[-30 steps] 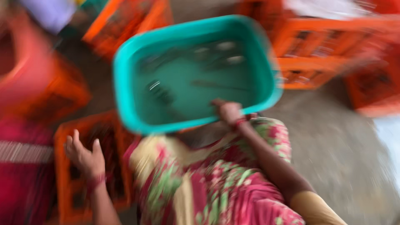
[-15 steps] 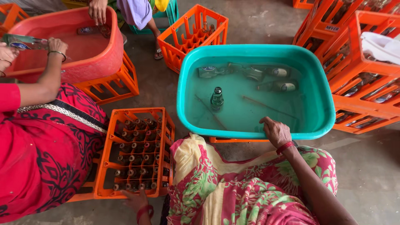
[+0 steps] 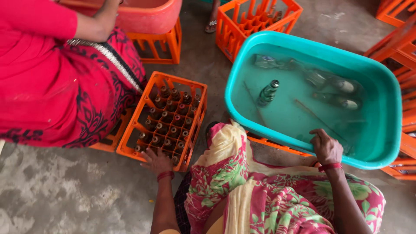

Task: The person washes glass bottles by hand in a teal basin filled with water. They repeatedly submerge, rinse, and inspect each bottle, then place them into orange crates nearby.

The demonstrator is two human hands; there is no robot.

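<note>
Under left hand (image 3: 157,161): bottle crate (image 3: 130,139)

Even, soft daylight; frame sharp throughout. Faint glare on water in teal tub (image 3: 242,73), right; shadows weak, diffuse.

Left hand (image 3: 157,161) lies flat, right hand (image 3: 326,146) curled, fingers bent.

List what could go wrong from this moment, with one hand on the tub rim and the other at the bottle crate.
1. The right hand grips the near rim of the teal tub, which is full of water and rests on orange crates; a pull could tip or slosh it.
2. Glass bottles lie loose underwater and could knock together.
3. The left hand rests on the edge of the full bottle crate; fingers could get pinched.
</note>
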